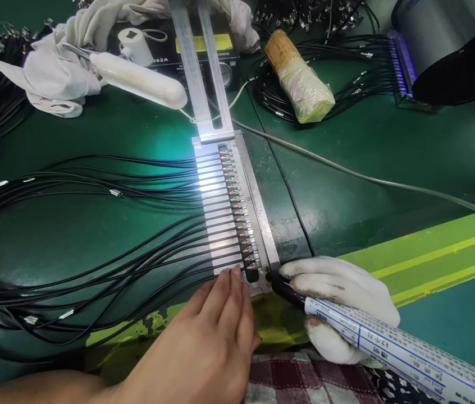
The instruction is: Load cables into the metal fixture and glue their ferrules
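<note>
My left hand (214,325) is bare, its fingers together over the near end of a metal cable fixture (220,224). The fingertips touch the fixture beside the nearest cable, and the thumb is mostly hidden. My right hand (347,286), in a white glove with stained fingertips, is closed around a labelled glue syringe (355,325) with a black nozzle. The nozzle's tip lies close to the nearest connector (254,266), at the fixture's lower right. Several black cables (153,247) run in from the left, their stripped ends and small connectors lined up along the slot.
Behind the fixture stand a black control box (227,59), a white handle-shaped tool (140,81) and cloth (56,73). A wrapped block (300,78) lies among coiled cables. A clear hose (347,168) crosses the green mat (431,146). Another cable-filled fixture (406,78) sits at the right.
</note>
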Tool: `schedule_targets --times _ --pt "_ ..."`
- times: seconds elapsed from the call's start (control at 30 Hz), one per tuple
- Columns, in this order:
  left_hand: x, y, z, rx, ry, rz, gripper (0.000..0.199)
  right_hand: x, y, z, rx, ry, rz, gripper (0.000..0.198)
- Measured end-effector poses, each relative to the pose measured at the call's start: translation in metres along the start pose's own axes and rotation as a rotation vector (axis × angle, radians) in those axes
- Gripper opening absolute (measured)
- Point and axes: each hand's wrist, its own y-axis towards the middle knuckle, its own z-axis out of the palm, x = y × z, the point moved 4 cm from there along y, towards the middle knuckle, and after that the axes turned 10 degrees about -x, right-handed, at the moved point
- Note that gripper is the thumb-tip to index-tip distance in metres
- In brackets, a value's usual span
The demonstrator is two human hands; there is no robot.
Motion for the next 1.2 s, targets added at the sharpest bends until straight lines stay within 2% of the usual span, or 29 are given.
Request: schedule_targets --times 0.17,0.3,1.0,1.2 --pt "-0.0017 0.0014 -0.0003 0.067 0.003 0.029 0.035 -0.0011 0.0006 0.0014 0.002 0.011 0.001 0.020" --pt "-0.0030 -0.0005 -0.0016 0.019 0.012 0.020 0.036 -0.0024 0.0003 0.0022 -0.006 0.016 0.014 0.021" --pt "-0.0021 -0.0006 0.0020 -0.047 -0.021 -0.010 0.034 0.0000 -0.0013 -0.0007 -0.005 0.012 0.008 0.020" --pt "-0.0005 0.0002 -0.0003 -0.022 -0.012 -0.013 0.034 0.0003 -0.0009 0.0006 0.007 0.022 -0.004 0.021"
